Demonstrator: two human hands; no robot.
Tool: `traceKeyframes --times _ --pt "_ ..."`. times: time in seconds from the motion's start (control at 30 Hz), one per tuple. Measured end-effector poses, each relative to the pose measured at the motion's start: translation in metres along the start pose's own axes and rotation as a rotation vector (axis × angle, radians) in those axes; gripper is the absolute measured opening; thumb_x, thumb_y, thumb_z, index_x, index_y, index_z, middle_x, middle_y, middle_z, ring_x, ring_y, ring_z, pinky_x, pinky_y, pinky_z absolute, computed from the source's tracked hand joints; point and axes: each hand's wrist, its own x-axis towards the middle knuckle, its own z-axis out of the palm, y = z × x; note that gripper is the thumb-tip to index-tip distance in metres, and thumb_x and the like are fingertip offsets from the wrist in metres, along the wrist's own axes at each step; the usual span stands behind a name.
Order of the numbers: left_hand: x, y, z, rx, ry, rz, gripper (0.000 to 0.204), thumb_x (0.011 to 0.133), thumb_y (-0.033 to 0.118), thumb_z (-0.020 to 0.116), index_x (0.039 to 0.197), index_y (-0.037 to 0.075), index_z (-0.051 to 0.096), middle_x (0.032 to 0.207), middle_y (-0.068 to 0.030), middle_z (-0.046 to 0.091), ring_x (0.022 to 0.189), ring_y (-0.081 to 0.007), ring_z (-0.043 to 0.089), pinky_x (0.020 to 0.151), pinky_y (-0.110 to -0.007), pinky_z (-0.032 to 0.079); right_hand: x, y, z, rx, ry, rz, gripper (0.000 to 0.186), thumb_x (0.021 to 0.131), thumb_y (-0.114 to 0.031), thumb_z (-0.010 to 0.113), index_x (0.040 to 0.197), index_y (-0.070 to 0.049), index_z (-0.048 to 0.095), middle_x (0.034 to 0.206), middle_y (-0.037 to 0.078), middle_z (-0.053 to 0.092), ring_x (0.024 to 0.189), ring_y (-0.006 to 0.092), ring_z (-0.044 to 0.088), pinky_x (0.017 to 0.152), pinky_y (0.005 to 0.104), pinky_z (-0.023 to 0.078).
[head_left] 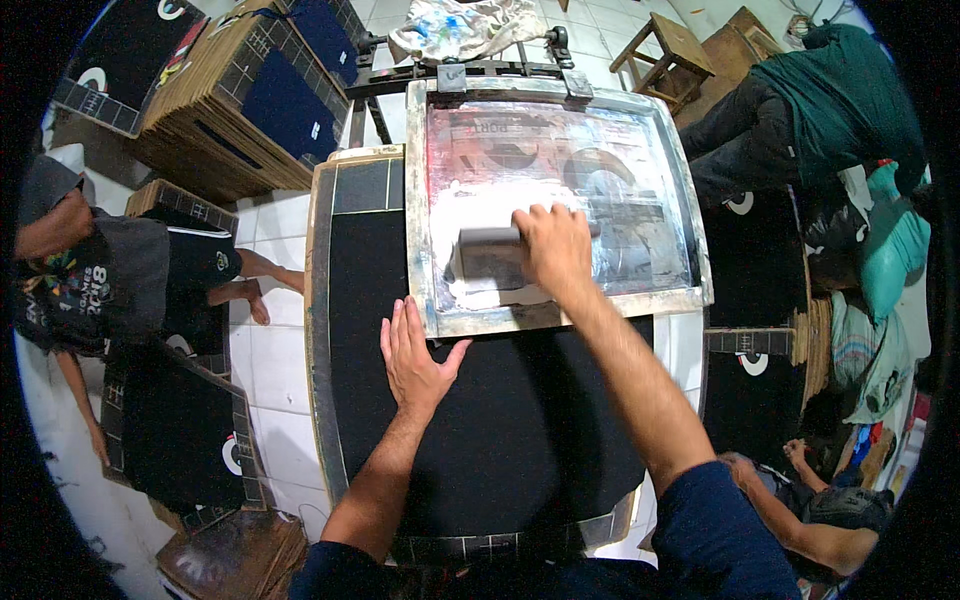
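A screen printing frame, with a pale wooden border and a mesh streaked white, red and blue, lies over a board covered in black fabric. My right hand grips a grey squeegee on the mesh, amid a thick patch of white ink. My left hand lies with fingers spread on the black fabric and at the frame's lower left corner. Two metal clamps hold the frame's far edge to a dark rail.
Coworkers sit or bend at left, far right and lower right. Stacked boards, printed black panels, a wooden stool, teal and pale sacks surround the board. A stained cloth hangs beyond the rail.
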Motion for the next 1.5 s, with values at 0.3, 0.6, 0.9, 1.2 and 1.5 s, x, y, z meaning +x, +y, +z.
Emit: traceKeyframes --times 0.3,0.6,0.9,1.2,1.5 --pt "0.003 0.001 -0.003 0.012 -0.064 -0.024 0.11 0.079 0.046 0.086 0.157 -0.008 0.028 0.157 -0.0272 0.04 0.15 -0.0362 0.037 0.124 -0.055 0.025 0.036 0.014 0.0 0.007 -0.154 0.023 0.035 0.08 -0.025 0.083 0.11 -0.018 0.068 0.099 0.005 0.07 0.103 0.0284 0.066 0.084 0.0493 0.047" --pt "0.002 -0.001 0.003 0.029 -0.033 0.01 0.108 0.082 0.047 0.084 0.156 -0.009 0.029 0.155 -0.0285 0.042 0.148 -0.0384 0.039 0.122 -0.057 0.027 0.022 0.009 0.007 0.042 -0.006 0.059 0.035 0.076 -0.01 0.079 0.108 -0.016 0.066 0.103 0.004 0.068 0.104 0.0275 0.064 0.084 0.046 0.046" --pt "0.013 0.003 0.005 -0.281 -0.068 -0.143 0.131 0.074 0.036 0.093 0.162 -0.004 0.004 0.163 -0.0316 0.03 0.152 -0.0405 0.033 0.127 -0.059 0.014 -0.078 -0.018 -0.004 0.125 0.134 0.028 0.036 0.072 -0.003 0.079 0.103 -0.013 0.062 0.094 0.004 0.058 0.093 0.0261 0.058 0.089 0.0433 0.043" --pt "0.0 -0.005 0.027 -0.422 0.169 -0.074 0.111 0.07 0.012 0.094 0.16 0.0 0.031 0.158 -0.0271 0.043 0.141 -0.0415 0.049 0.114 -0.048 0.045 -0.084 -0.014 -0.011 0.171 0.153 0.022 0.034 0.078 0.0 0.072 0.108 -0.015 0.067 0.1 0.003 0.066 0.103 0.0245 0.062 0.1 0.0471 0.043" --pt "-0.002 -0.007 0.028 -0.408 0.186 0.025 0.105 0.078 0.015 0.09 0.162 0.011 0.028 0.158 -0.0318 0.036 0.14 -0.0464 0.049 0.109 -0.05 0.052 -0.032 0.002 -0.032 0.203 -0.027 0.037 0.022 0.085 -0.003 0.063 0.105 -0.012 0.068 0.094 0.006 0.068 0.095 0.0271 0.063 0.084 0.0448 0.042"
